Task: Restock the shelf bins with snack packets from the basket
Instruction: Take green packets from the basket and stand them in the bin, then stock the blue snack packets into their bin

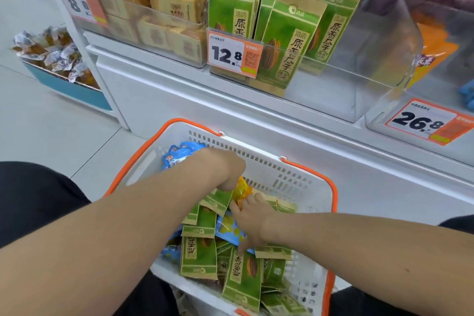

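Hands [225, 168] inside basket [266, 164] (among green packets [198, 256]).

White basket [269, 161] (orange handles [333, 195]), green-and-tan snack packets [198, 256], orange-edged price tag [234, 55]

The basket [269, 164] is white perforated plastic with orange handles. The green packets [242, 279] look like matt kraft paper. The bins [359, 90] are clear, glossy plastic.

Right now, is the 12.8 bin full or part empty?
Part empty: the clear bin holds green packets on its left; its right side is bare.
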A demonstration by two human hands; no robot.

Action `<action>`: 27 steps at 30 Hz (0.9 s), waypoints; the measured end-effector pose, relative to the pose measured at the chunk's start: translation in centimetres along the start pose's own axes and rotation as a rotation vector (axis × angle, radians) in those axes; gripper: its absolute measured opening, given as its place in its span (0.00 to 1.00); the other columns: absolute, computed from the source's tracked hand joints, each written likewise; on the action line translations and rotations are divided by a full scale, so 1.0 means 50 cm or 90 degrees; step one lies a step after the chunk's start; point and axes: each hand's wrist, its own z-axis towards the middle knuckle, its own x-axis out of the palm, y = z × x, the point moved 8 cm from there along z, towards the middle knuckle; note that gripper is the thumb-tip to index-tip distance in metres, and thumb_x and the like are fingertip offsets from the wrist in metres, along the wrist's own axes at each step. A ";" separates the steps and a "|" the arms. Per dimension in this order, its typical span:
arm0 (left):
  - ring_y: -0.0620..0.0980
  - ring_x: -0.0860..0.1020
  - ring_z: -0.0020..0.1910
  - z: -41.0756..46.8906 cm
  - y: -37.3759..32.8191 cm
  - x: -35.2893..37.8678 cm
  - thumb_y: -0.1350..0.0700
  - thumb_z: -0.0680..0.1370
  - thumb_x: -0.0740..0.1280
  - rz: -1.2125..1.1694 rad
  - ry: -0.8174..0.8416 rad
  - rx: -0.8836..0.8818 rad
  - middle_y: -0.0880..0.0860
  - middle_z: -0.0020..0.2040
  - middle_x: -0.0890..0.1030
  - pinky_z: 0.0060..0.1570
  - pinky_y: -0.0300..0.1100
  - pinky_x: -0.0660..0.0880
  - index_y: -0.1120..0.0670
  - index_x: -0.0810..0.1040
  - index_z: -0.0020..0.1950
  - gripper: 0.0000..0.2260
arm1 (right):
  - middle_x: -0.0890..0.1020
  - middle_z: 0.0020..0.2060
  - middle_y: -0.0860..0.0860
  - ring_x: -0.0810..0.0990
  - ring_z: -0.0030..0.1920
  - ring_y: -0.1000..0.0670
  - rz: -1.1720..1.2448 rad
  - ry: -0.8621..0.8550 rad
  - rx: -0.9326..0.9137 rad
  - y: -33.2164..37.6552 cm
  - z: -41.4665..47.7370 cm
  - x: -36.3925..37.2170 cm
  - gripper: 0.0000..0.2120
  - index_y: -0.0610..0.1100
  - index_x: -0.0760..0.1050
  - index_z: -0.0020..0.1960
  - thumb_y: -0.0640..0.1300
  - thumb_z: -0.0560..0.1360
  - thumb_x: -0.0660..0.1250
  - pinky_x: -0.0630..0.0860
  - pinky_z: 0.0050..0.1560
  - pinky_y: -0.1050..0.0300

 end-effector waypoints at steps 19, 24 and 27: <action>0.55 0.78 0.47 -0.064 0.028 -0.026 0.69 0.80 0.63 -0.044 0.022 -0.045 0.57 0.74 0.73 0.36 0.42 0.73 0.53 0.63 0.81 0.30 | 0.83 0.45 0.47 0.82 0.43 0.45 0.330 0.072 -0.120 -0.020 -0.038 -0.132 0.22 0.44 0.77 0.53 0.55 0.68 0.82 0.77 0.38 0.52; 0.60 0.82 0.55 -0.087 0.016 -0.080 0.56 0.70 0.79 -0.145 0.009 -0.032 0.58 0.63 0.79 0.54 0.56 0.82 0.53 0.55 0.78 0.45 | 0.79 0.45 0.55 0.79 0.44 0.50 0.458 -0.128 -0.017 -0.125 -0.106 -0.244 0.31 0.46 0.75 0.58 0.60 0.61 0.77 0.78 0.44 0.60; 0.55 0.84 0.50 -0.115 0.003 -0.142 0.49 0.71 0.79 -0.232 -0.050 -0.018 0.52 0.54 0.80 0.50 0.50 0.83 0.54 0.69 0.69 0.31 | 0.82 0.43 0.53 0.79 0.41 0.50 0.471 -0.230 0.048 -0.208 -0.174 -0.315 0.23 0.45 0.81 0.52 0.54 0.63 0.82 0.72 0.38 0.62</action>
